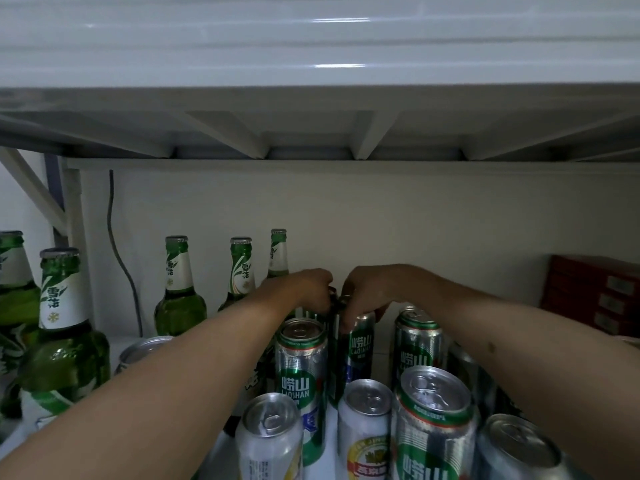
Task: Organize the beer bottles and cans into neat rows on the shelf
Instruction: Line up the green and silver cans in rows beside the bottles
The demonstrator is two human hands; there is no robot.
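Under the ribbed white underside of the upper shelf (pixel 318 133), I see the lower shelf (pixel 121 344) crowded with beer, backed by a pale wall (pixel 415 216) with a dark cable (pixel 116 237) running down its left part. At the far right sits a stack of red boxes (pixel 595 296). Green bottles stand upright on the left: two big near ones, the nearer bottle (pixel 62 337) beside another at the left edge (pixel 14 292), and three farther back in a loose row, a left one (pixel 178 289), a middle one (pixel 240 271) and a right one (pixel 278 254) partly hidden behind my left arm. Cans fill the centre and right, all upright: a green Laoshan can (pixel 301 368) in the middle, a larger one near right (pixel 434 420), another farther right (pixel 417 341), a white can (pixel 272 441) near centre and a white and yellow can (pixel 367 431) beside it. Both my arms reach far in. My left hand (pixel 308 289) has its fingers curled down at the top of something dark behind the middle can; I cannot tell what it grips. My right hand (pixel 367 292) grips the top of a far green can (pixel 360 341), fingers wrapped over its rim. The two hands are almost touching.
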